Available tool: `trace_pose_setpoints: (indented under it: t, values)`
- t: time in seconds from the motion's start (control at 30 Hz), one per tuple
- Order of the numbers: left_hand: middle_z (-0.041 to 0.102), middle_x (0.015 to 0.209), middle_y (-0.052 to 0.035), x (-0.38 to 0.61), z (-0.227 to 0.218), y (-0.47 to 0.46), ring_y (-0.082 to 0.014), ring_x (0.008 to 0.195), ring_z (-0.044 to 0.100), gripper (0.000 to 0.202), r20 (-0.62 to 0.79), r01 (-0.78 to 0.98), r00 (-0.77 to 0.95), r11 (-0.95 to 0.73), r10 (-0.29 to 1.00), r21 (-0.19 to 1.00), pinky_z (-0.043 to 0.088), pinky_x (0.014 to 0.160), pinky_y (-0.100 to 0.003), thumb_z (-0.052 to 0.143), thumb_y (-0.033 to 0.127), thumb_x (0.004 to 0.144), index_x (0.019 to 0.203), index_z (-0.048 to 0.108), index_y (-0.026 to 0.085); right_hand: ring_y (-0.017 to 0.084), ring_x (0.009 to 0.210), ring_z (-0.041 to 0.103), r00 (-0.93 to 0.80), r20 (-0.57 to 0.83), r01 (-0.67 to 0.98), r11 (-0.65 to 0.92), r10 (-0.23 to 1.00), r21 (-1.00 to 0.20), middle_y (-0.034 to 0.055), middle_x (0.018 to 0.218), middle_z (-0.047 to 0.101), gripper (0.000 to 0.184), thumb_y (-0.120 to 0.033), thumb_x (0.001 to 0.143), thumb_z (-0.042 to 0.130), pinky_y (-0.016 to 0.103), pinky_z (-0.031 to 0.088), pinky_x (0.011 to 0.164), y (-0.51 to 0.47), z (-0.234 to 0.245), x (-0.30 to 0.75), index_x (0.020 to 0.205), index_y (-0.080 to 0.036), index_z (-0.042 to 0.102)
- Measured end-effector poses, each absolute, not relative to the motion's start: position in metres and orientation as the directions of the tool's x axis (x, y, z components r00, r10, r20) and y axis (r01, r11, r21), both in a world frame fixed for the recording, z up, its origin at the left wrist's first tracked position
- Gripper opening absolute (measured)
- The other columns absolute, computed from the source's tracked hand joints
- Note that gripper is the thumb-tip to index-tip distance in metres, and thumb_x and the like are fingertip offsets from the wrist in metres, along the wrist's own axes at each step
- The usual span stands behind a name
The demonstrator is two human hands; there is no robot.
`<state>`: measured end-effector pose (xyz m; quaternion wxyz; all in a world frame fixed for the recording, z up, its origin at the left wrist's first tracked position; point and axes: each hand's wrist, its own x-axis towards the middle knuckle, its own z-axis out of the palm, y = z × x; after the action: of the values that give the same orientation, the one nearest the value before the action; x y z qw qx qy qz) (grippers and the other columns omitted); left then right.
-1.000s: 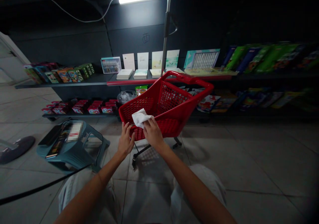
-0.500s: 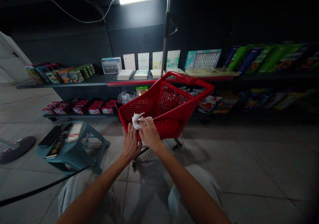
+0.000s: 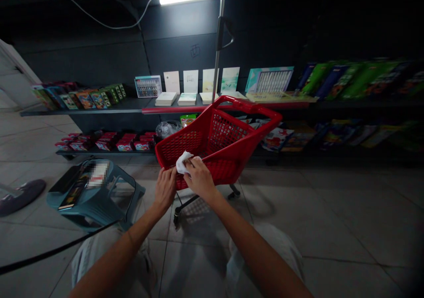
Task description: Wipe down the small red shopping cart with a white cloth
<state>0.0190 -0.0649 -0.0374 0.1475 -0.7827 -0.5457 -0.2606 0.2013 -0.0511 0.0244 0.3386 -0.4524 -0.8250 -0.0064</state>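
A small red plastic shopping cart [image 3: 228,143] stands on the tiled floor in front of me. My right hand [image 3: 199,179] is closed on a crumpled white cloth [image 3: 182,161] and presses it against the cart's near rim. My left hand [image 3: 165,189] rests against the cart's near wall just below the rim, fingers together and pointing up. My knees in light trousers show at the bottom.
A teal plastic stool [image 3: 96,196] with a phone and papers on it sits at the left. A black cable [image 3: 49,251] crosses the floor. Dark shelves [image 3: 99,110] with boxes, books and cards run along the back wall. A metal pole [image 3: 217,46] rises behind the cart.
The right hand bunched the white cloth smaller and slid it left along the cart's rim. The left hand shifted slightly on the cart's near wall.
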Motion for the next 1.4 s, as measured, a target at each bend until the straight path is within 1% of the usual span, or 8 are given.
trace_pose_setpoints:
  t: [0.27, 0.47, 0.7, 0.93, 1.03, 1.17, 1.3, 1.4]
  values:
    - [0.065, 0.125, -0.0143, 0.002, -0.041, -0.061, -0.0266, 0.119, 0.062, 0.052, 0.582, 0.931, 0.292, -0.365, 0.759, 0.009, 0.036, 0.124, -0.051, 0.04, 0.01, 0.096, 0.148, 0.046, 0.015, 0.031, 0.118, 0.054, -0.318, 0.559, 0.782, 0.546, 0.765, -0.302, 0.0155, 0.122, 0.065, 0.035, -0.019, 0.092, 0.055, 0.044, 0.043, 0.112, -0.03, 0.027, 0.227, 0.125, -0.015, 0.066]
    - [0.066, 0.12, -0.0134, -0.014, -0.042, -0.05, -0.0264, 0.118, 0.064, 0.042, 0.59, 0.936, 0.255, -0.349, 0.766, 0.049, 0.039, 0.123, -0.049, 0.042, 0.012, 0.097, 0.137, 0.054, 0.017, 0.03, 0.122, 0.055, -0.257, 0.579, 0.802, 0.505, 0.774, -0.319, 0.0155, 0.128, 0.066, 0.039, -0.019, 0.093, 0.052, 0.041, 0.042, 0.113, -0.004, 0.033, 0.259, 0.128, -0.013, 0.066]
    - [0.066, 0.123, -0.0138, -0.031, -0.038, -0.044, -0.0279, 0.127, 0.06, 0.039, 0.547, 0.948, 0.227, -0.312, 0.806, 0.065, 0.042, 0.121, -0.048, 0.046, 0.013, 0.097, 0.135, 0.054, 0.02, 0.029, 0.114, 0.059, -0.202, 0.603, 0.877, 0.417, 0.772, -0.239, 0.0161, 0.124, 0.068, 0.039, -0.022, 0.093, 0.052, 0.04, 0.045, 0.107, 0.019, 0.046, 0.303, 0.127, -0.011, 0.066]
    - [0.066, 0.123, -0.0133, -0.052, -0.029, -0.042, -0.028, 0.123, 0.061, 0.036, 0.504, 0.967, 0.216, -0.254, 0.836, 0.007, 0.047, 0.115, -0.046, 0.046, 0.019, 0.099, 0.135, 0.052, 0.021, 0.03, 0.111, 0.059, -0.187, 0.666, 0.916, 0.373, 0.722, -0.147, 0.0173, 0.119, 0.069, 0.039, -0.024, 0.092, 0.053, 0.043, 0.044, 0.108, 0.019, 0.065, 0.337, 0.126, -0.01, 0.067]
    - [0.066, 0.126, -0.0138, -0.062, -0.024, -0.039, -0.0279, 0.121, 0.063, 0.034, 0.459, 0.975, 0.19, -0.223, 0.868, 0.019, 0.054, 0.103, -0.041, 0.046, 0.025, 0.101, 0.134, 0.053, 0.022, 0.031, 0.108, 0.061, -0.113, 0.701, 0.939, 0.306, 0.704, -0.157, 0.0187, 0.119, 0.069, 0.041, -0.023, 0.09, 0.053, 0.043, 0.046, 0.104, 0.021, 0.076, 0.362, 0.125, -0.008, 0.068]
    - [0.058, 0.146, -0.0139, -0.077, -0.017, -0.033, -0.0271, 0.133, 0.057, 0.036, 0.446, 0.987, 0.121, -0.156, 0.887, 0.041, 0.058, 0.095, -0.038, 0.043, 0.025, 0.102, 0.136, 0.053, 0.023, 0.032, 0.108, 0.061, -0.017, 0.754, 0.955, 0.234, 0.656, -0.182, 0.0186, 0.114, 0.069, 0.043, -0.024, 0.088, 0.052, 0.044, 0.048, 0.102, 0.02, 0.085, 0.386, 0.125, -0.008, 0.068]
    - [0.06, 0.145, -0.0127, -0.09, -0.012, -0.024, -0.0278, 0.142, 0.051, 0.033, 0.457, 0.992, 0.09, -0.122, 0.885, 0.04, 0.057, 0.096, -0.04, 0.042, 0.024, 0.102, 0.132, 0.055, 0.023, 0.033, 0.109, 0.062, 0.01, 0.775, 0.952, 0.232, 0.632, -0.201, 0.017, 0.113, 0.069, 0.041, -0.025, 0.088, 0.053, 0.045, 0.049, 0.1, 0.015, 0.09, 0.388, 0.123, -0.011, 0.068]
    - [0.063, 0.14, -0.0125, -0.097, -0.011, -0.016, -0.0287, 0.138, 0.054, 0.03, 0.469, 0.993, 0.077, -0.108, 0.88, 0.039, 0.055, 0.1, -0.042, 0.042, 0.023, 0.101, 0.127, 0.057, 0.023, 0.032, 0.11, 0.062, 0.022, 0.782, 0.944, 0.245, 0.623, -0.222, 0.0169, 0.116, 0.069, 0.042, -0.024, 0.087, 0.052, 0.042, 0.049, 0.097, 0.014, 0.093, 0.386, 0.124, -0.012, 0.068]
